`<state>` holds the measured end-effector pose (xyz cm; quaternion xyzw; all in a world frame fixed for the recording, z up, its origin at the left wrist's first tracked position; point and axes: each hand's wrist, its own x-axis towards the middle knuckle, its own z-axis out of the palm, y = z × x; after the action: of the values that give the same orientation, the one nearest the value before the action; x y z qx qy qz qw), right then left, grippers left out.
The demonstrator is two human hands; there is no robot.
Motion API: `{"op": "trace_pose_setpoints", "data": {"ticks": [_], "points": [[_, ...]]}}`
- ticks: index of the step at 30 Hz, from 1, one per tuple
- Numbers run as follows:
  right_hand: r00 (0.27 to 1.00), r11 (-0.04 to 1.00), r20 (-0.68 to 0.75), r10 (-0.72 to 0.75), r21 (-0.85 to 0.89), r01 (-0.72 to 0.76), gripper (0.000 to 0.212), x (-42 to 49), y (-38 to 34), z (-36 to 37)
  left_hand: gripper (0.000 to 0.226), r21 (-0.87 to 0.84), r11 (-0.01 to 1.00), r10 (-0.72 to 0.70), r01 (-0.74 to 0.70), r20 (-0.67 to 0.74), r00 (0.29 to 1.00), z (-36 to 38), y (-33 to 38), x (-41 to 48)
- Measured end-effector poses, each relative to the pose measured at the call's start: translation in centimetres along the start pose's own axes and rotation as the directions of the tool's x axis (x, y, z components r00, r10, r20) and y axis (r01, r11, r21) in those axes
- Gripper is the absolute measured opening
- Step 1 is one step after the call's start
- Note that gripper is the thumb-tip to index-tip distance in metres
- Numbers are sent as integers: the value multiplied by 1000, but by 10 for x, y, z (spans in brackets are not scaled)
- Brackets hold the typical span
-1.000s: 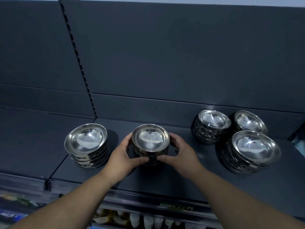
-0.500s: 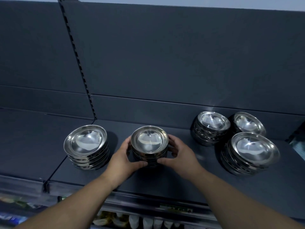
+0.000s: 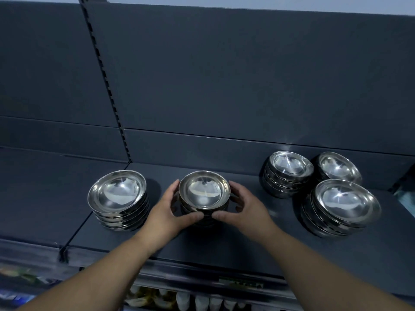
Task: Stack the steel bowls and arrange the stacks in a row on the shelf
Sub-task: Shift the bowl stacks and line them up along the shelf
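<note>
Fingers [image 3: 174, 191] of both hands curl round the middle stack [image 3: 204, 194], left hand [image 3: 166, 212] at its nine o'clock, right hand [image 3: 249, 209] at three, thumbs nearly meeting at six. It looks to rest on the shelf [image 3: 224, 245], with a taller stack [image 3: 118, 198] at nine and three clustered stacks [image 3: 341, 205] towards three. Best to squeeze evenly, square the rims, and slide it in line with the taller stack without tipping.

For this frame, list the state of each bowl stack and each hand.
left stack: on the shelf, untouched.
middle stack: gripped from both sides.
rear stack: untouched, near the back.
rear right stack: untouched, near the back.
front right stack: untouched, nearer the edge.
left hand: grips middle stack.
right hand: grips middle stack.
</note>
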<state>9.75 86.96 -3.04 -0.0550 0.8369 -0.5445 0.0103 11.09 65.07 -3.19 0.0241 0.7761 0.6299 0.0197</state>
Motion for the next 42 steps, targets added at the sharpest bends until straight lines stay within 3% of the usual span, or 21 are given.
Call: {"op": "trace_pose_setpoints", "data": {"ticks": [5, 12, 16, 21, 24, 30, 42], "points": [[1000, 1000, 7, -6, -2, 6, 80, 6, -6, -4, 84, -78, 997, -7, 7, 7, 1000, -1, 4, 1], [999, 996, 6, 35, 80, -35, 86, 8, -1, -2, 78, -74, 997, 7, -6, 4, 1000, 0, -1, 3], [999, 997, 11, 34, 69, -35, 80, 5, 0, -3, 82, -57, 998, 2, -2, 14, 1000, 0, -4, 2], [985, 992, 124, 124, -16, -123, 113, -1, 9, -1, 121, 34, 997, -70, 68, 64, 995, 2, -21, -2], [981, 991, 141, 133, -10, -132, 106, -4, 14, 6, 116, 79, 993, -92, 87, 59, 994, 7, -28, -6], [994, 996, 72, 86, 22, -88, 86, -19, 15, 10, 89, 2, 997, -76, 76, 2, 997, 15, -34, -14], [997, 997, 18, 71, 14, -72, 82, -24, 18, 13, 102, -34, 994, -105, 106, 12, 994, 8, -36, -19]]}}
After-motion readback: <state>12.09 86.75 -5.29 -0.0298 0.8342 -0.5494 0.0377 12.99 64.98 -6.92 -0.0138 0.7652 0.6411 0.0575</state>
